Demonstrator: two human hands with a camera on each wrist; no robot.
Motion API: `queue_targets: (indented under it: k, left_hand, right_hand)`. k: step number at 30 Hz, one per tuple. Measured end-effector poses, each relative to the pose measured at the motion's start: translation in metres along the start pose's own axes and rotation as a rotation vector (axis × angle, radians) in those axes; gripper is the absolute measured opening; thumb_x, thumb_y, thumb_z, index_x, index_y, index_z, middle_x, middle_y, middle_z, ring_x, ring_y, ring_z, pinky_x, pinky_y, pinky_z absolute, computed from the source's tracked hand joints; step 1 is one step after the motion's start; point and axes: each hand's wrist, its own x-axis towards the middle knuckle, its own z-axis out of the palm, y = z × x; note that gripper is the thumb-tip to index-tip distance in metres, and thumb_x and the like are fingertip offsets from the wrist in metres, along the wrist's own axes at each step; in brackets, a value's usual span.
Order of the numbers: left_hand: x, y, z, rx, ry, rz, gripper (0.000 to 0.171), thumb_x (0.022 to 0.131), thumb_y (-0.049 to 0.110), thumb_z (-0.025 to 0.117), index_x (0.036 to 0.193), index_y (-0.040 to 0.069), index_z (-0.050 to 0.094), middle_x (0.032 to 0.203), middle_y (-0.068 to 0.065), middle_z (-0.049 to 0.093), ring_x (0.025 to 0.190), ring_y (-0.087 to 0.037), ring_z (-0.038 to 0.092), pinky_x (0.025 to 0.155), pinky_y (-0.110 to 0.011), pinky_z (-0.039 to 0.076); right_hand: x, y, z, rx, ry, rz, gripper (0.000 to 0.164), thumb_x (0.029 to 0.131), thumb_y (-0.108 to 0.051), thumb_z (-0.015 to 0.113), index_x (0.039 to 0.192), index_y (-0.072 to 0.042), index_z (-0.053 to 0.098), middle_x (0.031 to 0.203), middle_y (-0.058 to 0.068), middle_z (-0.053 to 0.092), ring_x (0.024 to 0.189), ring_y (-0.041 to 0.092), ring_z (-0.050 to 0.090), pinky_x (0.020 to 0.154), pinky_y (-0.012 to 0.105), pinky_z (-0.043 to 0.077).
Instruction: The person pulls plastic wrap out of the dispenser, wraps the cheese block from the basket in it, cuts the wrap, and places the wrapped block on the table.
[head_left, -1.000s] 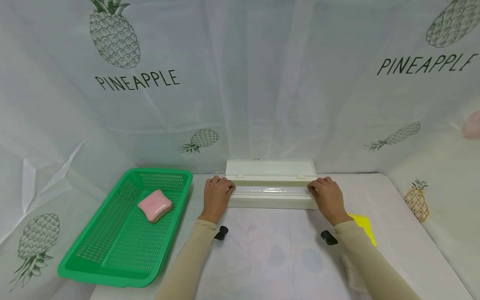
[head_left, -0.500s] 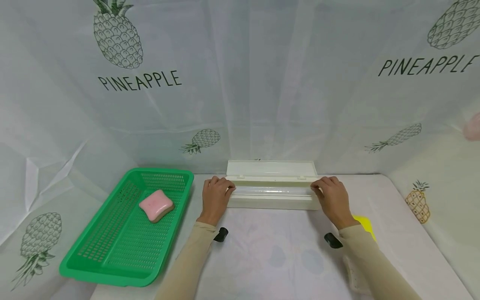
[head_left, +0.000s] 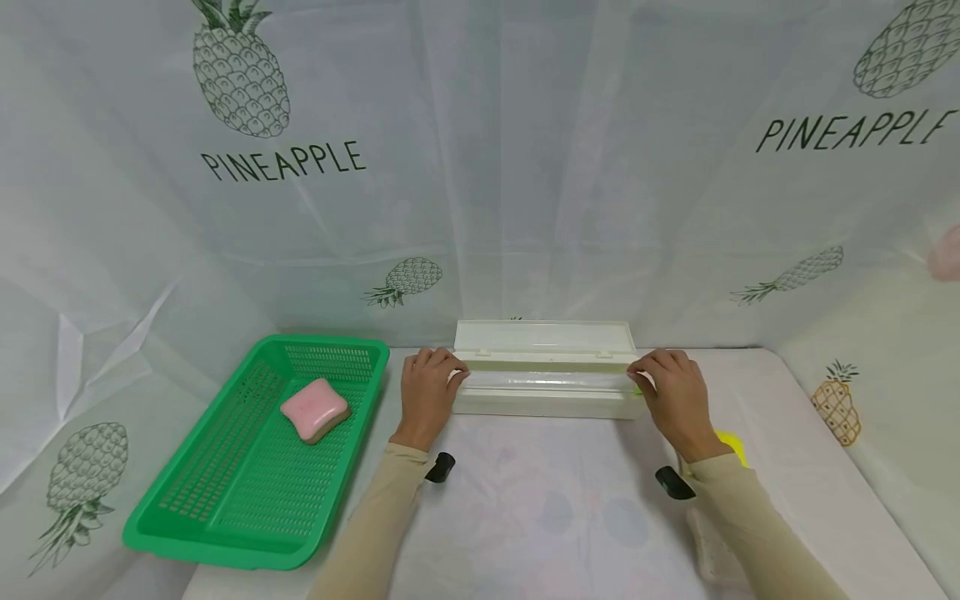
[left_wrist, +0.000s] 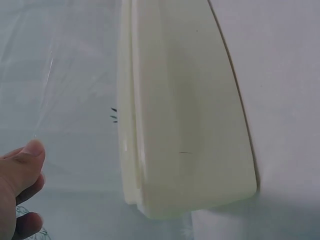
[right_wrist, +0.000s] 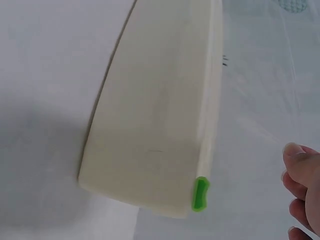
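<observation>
A white plastic wrap dispenser (head_left: 547, 406) lies at the back of the table, its lid (head_left: 545, 336) tipped up behind it. Clear plastic wrap (head_left: 558, 381) spans its opening. At the left end my left hand (head_left: 429, 398) pinches an edge of the film between thumb and fingers; faint stretch lines run from the thumb in the left wrist view. My right hand (head_left: 675, 402) pinches the film's other corner at the right end, with thin creases leading to the fingertips. A green cutter slider (right_wrist: 200, 194) sits on the dispenser's right end, below that hand.
A green mesh basket (head_left: 262, 492) stands at the left, with a pink-topped, cushion-shaped block (head_left: 315, 408) inside. Something yellow (head_left: 732, 447) and a pale clear-looking object (head_left: 712, 550) are partly covered by my right forearm. Pineapple-print sheeting (head_left: 525, 183) hangs behind the table.
My right hand has shifted to the right, and the green slider has come into sight beside it. My left hand has moved slightly left. Both keep their pinch.
</observation>
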Motion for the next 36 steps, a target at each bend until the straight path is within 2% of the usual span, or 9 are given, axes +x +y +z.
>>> queue_targets:
  k: [9,36]
  left_hand:
    - [0.006,-0.001,-0.009,0.004,-0.011,-0.005,0.006,0.078,0.024,0.075,0.081,0.022,0.071,0.086,0.004,0.060,0.084,-0.019,0.050,0.083,-0.038,0.037]
    - [0.029,0.006,-0.048,0.003,0.049,0.031,0.006,0.081,0.025,0.071,0.081,0.019,0.070,0.091,0.005,0.058,0.086,-0.020,0.048,0.085,-0.039,0.035]
  right_hand:
    - [0.006,-0.007,-0.013,-0.029,-0.030,0.035,0.016,0.071,0.001,0.077,0.080,-0.007,0.067,0.088,0.006,0.057,0.091,0.030,0.046,0.078,0.045,0.034]
    - [0.033,-0.019,-0.051,-0.014,0.057,-0.045,0.015,0.073,0.001,0.075,0.084,-0.006,0.067,0.092,0.010,0.056,0.094,0.036,0.045,0.079,0.050,0.032]
